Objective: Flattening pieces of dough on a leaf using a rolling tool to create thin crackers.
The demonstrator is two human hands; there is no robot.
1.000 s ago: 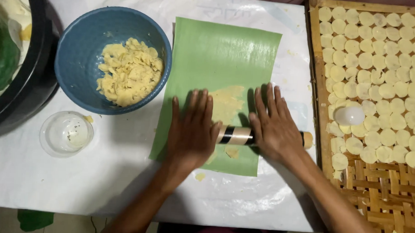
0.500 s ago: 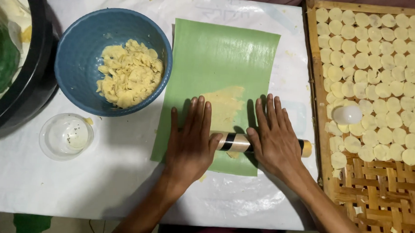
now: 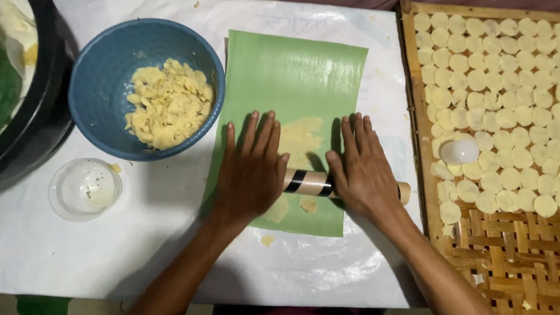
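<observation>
**Both palms flat on the roller, drawn back toward the near edge of the green sheet**

Compared with the earlier frames, I am seeing the roller and both hands sitting slightly nearer the body, and the smear of flattened dough above the fingertips is showing more fully.

Going from the biggest things down: the white plastic-covered table [image 3: 72, 256] is carrying everything. At the right, the woven bamboo drying tray [image 3: 494, 246] is lying filled with rows of pale round dough discs [image 3: 512, 91]. At the far left a large black pot [image 3: 39, 118] is edging into view. The blue round bowl [image 3: 109, 64] of crumbly yellow dough [image 3: 167, 104] is standing left of the rectangular green leaf-like sheet [image 3: 295, 71].

On that sheet the tan cylindrical rolling pin with black bands [image 3: 307, 182] is lying with its long axis running left to right, straight across my line of sight. My left hand [image 3: 251, 169] is pressing on its left end, fingers spread and flat; my right hand [image 3: 360, 169] is doing the same on the right part, fingers extended, close together. Both hands are equally near it. The thin flattened dough patch [image 3: 299, 139] is lying just beyond the pin, away from the body, between the two hands.

A small clear round cup [image 3: 85, 188] is sitting near the bowl, and a small white round lid-like object [image 3: 459, 151] is resting on the discs.
</observation>
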